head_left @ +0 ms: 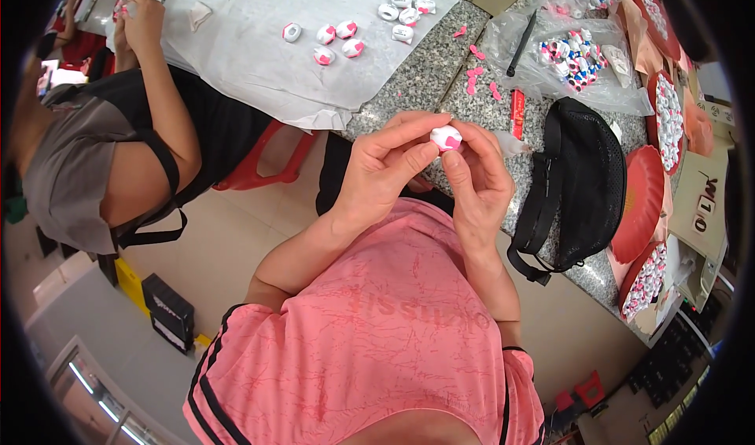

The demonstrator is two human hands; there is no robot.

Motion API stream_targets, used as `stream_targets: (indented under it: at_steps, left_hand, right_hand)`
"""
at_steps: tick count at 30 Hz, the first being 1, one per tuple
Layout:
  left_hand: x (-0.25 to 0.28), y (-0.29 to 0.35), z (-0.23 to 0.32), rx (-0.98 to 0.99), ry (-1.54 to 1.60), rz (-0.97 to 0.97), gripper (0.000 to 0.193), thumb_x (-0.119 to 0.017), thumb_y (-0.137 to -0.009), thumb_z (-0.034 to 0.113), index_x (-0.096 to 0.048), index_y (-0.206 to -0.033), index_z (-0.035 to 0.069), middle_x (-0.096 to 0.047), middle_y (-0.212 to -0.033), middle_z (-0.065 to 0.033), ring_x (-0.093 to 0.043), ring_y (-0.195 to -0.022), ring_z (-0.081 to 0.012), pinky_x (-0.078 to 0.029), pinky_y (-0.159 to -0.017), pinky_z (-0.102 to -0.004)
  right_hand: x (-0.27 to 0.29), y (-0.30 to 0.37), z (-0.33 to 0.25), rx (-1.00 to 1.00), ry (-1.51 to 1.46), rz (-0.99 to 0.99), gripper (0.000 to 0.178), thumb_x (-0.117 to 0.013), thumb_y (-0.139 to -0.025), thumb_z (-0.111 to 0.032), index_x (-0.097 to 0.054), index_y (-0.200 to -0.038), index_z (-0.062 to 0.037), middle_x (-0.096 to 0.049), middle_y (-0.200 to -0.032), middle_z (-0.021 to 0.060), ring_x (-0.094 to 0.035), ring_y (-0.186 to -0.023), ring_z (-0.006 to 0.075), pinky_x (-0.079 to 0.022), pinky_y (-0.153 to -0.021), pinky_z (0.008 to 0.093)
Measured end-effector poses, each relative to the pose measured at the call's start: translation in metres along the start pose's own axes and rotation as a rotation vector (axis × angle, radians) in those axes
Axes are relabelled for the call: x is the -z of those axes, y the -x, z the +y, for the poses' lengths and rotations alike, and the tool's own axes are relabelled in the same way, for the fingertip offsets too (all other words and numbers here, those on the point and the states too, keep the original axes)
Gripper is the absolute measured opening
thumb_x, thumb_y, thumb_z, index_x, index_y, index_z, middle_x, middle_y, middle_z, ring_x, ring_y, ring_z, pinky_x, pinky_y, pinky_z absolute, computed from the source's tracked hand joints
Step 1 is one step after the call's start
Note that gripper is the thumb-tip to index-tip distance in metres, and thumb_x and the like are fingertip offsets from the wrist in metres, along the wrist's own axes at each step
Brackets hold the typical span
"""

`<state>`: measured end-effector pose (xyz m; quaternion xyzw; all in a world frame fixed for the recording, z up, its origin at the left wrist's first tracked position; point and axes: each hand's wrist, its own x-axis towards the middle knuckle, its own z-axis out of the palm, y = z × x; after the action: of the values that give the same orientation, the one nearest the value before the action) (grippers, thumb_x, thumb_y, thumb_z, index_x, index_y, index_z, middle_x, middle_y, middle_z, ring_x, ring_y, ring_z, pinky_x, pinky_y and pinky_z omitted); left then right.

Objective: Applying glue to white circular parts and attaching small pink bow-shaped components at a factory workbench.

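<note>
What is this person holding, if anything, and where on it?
A rounded white-and-pink piece, pinched around its outer edge: the left grip at its left side, the right grip at its right side.

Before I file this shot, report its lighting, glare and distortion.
Head view, centre: bright light on the left hand, right hand and white-and-pink ball, the ball's patches readable; head view, upper right: pale glints on the clear plastic bag; head view, right: the empty red tray looks squeezed toward the black fisheye border.
</note>
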<state>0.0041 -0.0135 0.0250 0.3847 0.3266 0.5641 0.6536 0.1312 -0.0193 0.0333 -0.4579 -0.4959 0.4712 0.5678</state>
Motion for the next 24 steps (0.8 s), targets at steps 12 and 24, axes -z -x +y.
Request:
stream_targets:
  at_steps: [12,24]
  left_hand:
    - [0.003,0.001,-0.002,0.146,0.288,-0.004,0.032,-0.054,-0.085,0.001,-0.052,-0.117,0.000,-0.058,-0.106,-0.0092,-0.055,-0.099,-0.0167,-0.043,-0.088,-0.0307]
    - [0.019,-0.008,-0.010,0.110,0.336,-0.190,0.030,-0.051,-0.088,0.004,-0.051,-0.118,0.000,-0.058,-0.109,-0.0124,-0.057,-0.098,-0.0216,-0.046,-0.087,-0.0336]
  right_hand:
    - [-0.001,0.000,-0.004,0.029,0.048,0.016,0.026,-0.065,-0.075,0.003,-0.061,-0.101,0.0015,-0.055,-0.096,0.0071,-0.051,-0.075,0.0099,-0.042,-0.067,0.0211]
    - [-0.001,0.002,0.003,0.239,0.170,0.048,0.031,-0.071,-0.068,0.003,-0.062,-0.098,0.0000,-0.056,-0.093,0.0085,-0.054,-0.075,0.0132,-0.045,-0.066,0.0239]
